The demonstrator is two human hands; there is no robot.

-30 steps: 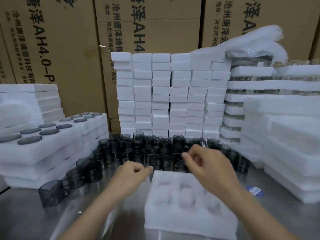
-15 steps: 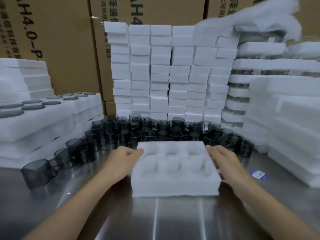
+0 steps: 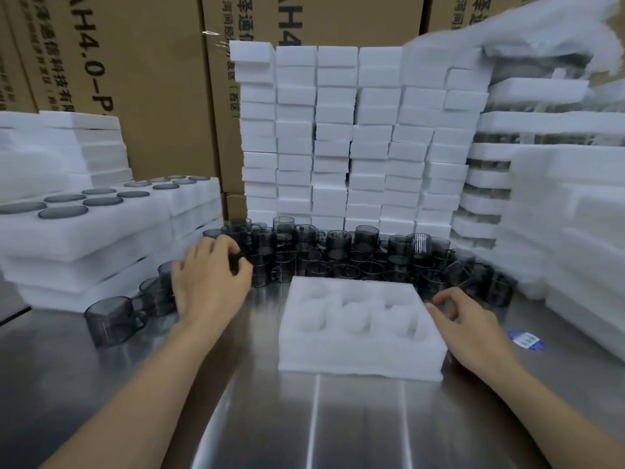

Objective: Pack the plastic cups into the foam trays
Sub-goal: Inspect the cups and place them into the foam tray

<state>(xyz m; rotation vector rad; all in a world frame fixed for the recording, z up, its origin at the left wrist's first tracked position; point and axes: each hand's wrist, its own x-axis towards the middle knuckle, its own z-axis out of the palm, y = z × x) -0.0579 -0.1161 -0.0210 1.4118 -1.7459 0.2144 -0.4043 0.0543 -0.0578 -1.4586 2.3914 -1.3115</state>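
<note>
We see a white foam tray [image 3: 358, 363] w/ six empty pockets, lying flat on a steel table [image 3: 338, 424], centre of view. Just behind it a crowd of dark see-thru plastic cups [image 3: 338, 252] stands upright, w/ a few more trailing off to the left. The left hand [image 3: 209, 282] is at the crowd's left end, fingers curled over one cup; it's blurred, so we can't tell if it really grips. The right hand [image 3: 470, 323] is relaxed, holding nothing, fingertips at the tray's right edge. Filled trays [image 3: 101, 228] are stacked at left, w/ foam blocks [image 3: 355, 147] and cardboard boxes [image 3: 152, 79] at the back.
</note>
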